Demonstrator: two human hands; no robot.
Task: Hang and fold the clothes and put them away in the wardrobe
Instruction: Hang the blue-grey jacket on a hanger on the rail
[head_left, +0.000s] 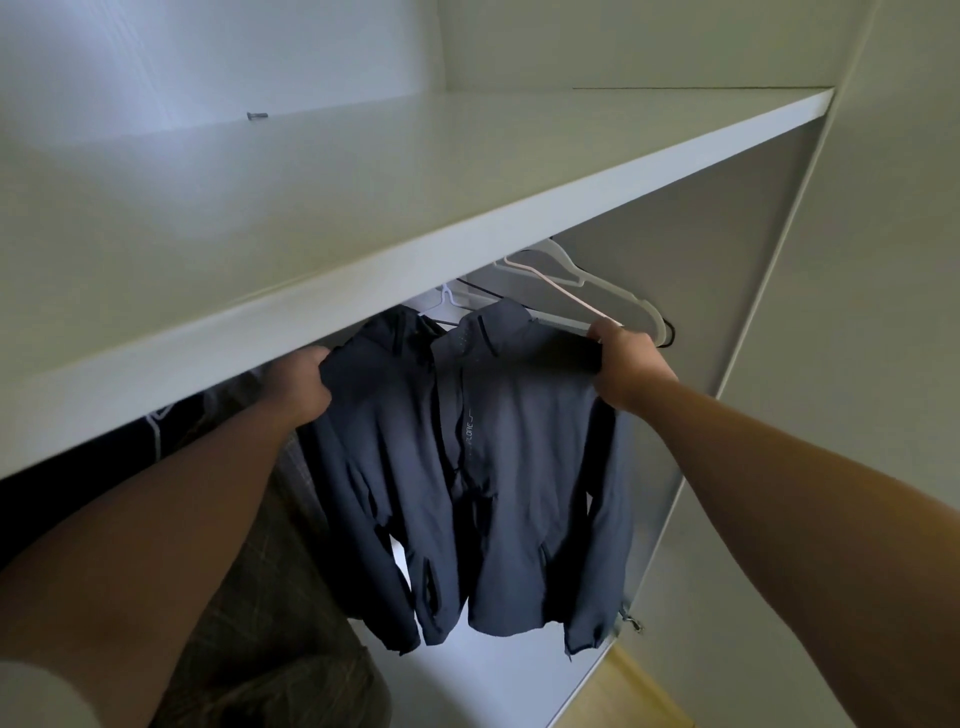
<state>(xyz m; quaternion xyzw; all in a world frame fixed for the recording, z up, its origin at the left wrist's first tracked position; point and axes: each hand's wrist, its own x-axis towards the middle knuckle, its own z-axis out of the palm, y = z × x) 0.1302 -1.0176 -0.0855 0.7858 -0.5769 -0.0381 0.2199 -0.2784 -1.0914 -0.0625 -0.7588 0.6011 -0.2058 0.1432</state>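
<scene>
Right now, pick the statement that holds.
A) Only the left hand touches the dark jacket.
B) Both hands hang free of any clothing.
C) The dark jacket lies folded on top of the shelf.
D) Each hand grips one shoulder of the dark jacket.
D: the left hand and the right hand each grip a shoulder of the dark jacket, which hangs spread out below the white shelf.

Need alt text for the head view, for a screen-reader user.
A person holds a dark grey jacket by its shoulders, left-hand grip and right-hand grip curled on the fabric, beneath a white wardrobe shelf. Empty hangers hang behind the right-hand grip; other clothes hang at left.
</scene>
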